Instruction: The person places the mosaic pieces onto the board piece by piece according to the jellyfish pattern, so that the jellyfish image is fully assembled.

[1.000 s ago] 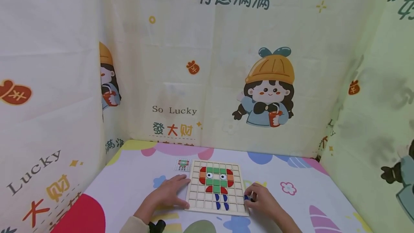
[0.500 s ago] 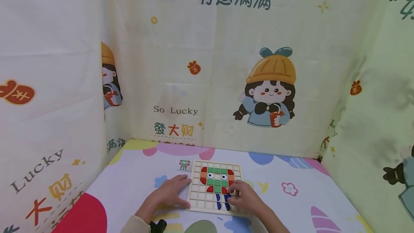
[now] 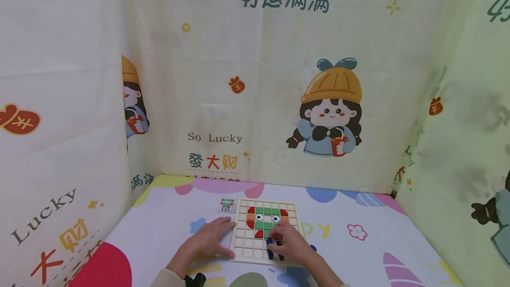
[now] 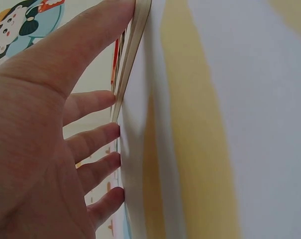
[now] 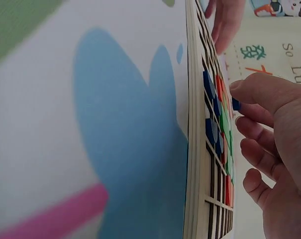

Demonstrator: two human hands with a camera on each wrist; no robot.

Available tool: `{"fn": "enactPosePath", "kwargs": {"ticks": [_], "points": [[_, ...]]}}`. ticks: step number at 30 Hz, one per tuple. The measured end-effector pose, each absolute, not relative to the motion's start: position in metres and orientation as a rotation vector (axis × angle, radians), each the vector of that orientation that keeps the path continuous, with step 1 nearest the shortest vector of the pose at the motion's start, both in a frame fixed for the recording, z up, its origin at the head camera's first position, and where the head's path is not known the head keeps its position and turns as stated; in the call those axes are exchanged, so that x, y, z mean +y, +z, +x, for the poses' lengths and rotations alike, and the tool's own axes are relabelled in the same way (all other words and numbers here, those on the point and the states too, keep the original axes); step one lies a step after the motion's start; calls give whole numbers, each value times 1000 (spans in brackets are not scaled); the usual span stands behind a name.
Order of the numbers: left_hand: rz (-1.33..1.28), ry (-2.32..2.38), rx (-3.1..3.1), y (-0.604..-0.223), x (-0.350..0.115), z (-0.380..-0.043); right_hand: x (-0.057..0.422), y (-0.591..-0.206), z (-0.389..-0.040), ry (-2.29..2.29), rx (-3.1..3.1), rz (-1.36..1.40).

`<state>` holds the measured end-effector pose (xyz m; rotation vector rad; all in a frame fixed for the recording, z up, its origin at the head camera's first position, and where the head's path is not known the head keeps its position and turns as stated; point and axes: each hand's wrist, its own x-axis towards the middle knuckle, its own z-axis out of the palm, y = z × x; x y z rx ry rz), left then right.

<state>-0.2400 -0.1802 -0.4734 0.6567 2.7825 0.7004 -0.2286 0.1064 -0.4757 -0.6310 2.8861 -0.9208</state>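
Note:
A wooden grid board (image 3: 244, 242) lies on the table, bearing green, red, orange and blue pieces and two round eye pieces. My left hand (image 3: 211, 238) rests against its left edge; the left wrist view shows the thumb and extended fingers (image 4: 98, 138) along the rim. Above the lower part of the board, my right hand (image 3: 292, 243) pinches a small blue piece (image 5: 236, 104) between thumb and forefinger. Beneath that hand, blue curved pieces (image 5: 210, 130) sit in the grid cells. The hand hides part of the lower right of the pattern in the head view.
A small picture card (image 3: 226, 205) with a similar figure lies beside the board's upper left corner. Another blue piece (image 3: 313, 248) shows on the table right of my right hand. Printed fabric walls (image 3: 259, 101) stand behind and at both sides of the patterned table.
My right hand has moved left from the board's right edge to above the blue pieces, carrying a blue piece. My left hand has stayed at the left edge.

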Motion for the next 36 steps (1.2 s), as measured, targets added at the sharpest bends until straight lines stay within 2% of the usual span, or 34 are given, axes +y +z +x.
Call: {"fn": "enactPosePath", "kwargs": {"ticks": [36], "points": [[660, 703, 2775, -472, -182, -239, 80, -479, -233, -922, 2851, -605]]}}
